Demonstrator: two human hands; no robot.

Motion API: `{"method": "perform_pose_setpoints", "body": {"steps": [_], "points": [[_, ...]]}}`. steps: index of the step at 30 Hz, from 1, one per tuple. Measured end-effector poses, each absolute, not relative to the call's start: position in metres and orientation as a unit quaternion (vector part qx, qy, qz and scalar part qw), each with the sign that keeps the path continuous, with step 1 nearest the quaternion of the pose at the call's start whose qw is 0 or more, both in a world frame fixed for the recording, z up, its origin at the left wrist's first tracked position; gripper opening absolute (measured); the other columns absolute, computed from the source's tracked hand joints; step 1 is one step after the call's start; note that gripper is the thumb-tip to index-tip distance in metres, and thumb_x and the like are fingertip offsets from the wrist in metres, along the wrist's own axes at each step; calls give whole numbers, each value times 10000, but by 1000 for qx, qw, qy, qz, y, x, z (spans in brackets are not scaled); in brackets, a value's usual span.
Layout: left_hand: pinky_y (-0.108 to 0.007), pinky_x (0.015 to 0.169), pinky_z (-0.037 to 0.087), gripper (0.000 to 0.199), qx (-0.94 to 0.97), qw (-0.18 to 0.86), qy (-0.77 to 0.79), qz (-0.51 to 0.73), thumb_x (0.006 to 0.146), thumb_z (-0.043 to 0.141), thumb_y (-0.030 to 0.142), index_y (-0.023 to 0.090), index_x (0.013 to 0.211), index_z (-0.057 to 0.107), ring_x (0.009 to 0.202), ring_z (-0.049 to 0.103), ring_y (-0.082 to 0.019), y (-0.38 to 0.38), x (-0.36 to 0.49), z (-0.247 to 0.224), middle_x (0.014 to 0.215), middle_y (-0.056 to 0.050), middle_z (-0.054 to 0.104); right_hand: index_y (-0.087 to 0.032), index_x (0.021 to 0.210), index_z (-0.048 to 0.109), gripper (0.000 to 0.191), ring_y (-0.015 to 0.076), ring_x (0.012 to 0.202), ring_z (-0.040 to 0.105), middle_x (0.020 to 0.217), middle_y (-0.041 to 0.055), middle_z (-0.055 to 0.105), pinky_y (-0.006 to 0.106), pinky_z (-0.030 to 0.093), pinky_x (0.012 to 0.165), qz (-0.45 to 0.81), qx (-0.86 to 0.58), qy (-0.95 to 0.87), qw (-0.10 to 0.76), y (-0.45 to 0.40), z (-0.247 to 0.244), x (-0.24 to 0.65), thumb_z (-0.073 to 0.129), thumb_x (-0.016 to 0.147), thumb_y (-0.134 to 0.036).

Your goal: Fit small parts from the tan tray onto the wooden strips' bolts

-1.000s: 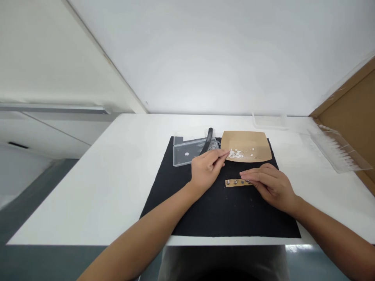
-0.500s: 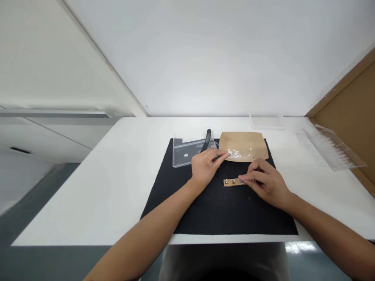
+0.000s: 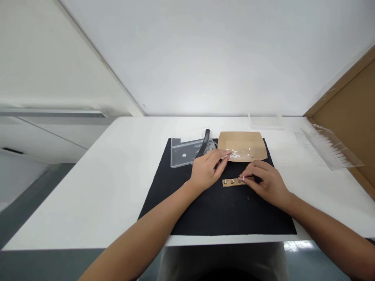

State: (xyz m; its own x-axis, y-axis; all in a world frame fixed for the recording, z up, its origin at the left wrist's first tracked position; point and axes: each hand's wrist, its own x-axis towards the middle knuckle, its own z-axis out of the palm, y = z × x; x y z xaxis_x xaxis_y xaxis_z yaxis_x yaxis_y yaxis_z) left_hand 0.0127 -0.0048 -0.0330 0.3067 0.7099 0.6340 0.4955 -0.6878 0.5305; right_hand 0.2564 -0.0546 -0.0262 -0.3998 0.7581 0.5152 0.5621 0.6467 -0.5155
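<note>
A brown paper tray [image 3: 241, 137] holds several small white pieces [image 3: 234, 154] at its lower left. My left hand [image 3: 208, 167] reaches over the tray's left edge, fingertips together at the white pieces; whether something is between them is too small to tell. Below the tray, a narrow cardboard strip [image 3: 228, 183] with small round metal parts lies on the black mat [image 3: 216, 210]. My right hand [image 3: 265, 182] is at the strip's right part, thumb and finger pinching a tiny white piece [image 3: 243, 178] and covering that end.
Left of the tray lies an open clear plastic case [image 3: 181, 155] with small items, a black curved handle [image 3: 203, 143] across it. A clear tray [image 3: 266, 121] stands at the back. Clear plastic bags [image 3: 331, 148] lie right, beside a cardboard box [image 3: 348, 105].
My left fingertips have shifted slightly at the white pieces. My right hand has stayed at the strip, and a tiny white piece now shows at its fingertips. The view has shifted a little.
</note>
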Motion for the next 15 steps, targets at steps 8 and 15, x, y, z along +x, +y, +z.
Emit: {"method": "perform_pose_setpoints", "body": {"steps": [8,15], "points": [[-364,872,601,332,925,142,172,307,964,738,441,170,1154,711,987,723,-257,-13,2,-21,1036,-122,772,-240,931,755,125,187,806,649,840,14,724,352,476,778,153,-399,-843,327,-52,-32,259,771,989,-350],[-320,820,569,254,948,117,188,229,1039,646,426,178,1045,702,985,677,-227,-15,6,-30,993,-85,729,-242,987,758,82,223,953,657,961,34,764,398,483,885,117,-385,-879,257,-51,-36,259,717,1023,-303]]}}
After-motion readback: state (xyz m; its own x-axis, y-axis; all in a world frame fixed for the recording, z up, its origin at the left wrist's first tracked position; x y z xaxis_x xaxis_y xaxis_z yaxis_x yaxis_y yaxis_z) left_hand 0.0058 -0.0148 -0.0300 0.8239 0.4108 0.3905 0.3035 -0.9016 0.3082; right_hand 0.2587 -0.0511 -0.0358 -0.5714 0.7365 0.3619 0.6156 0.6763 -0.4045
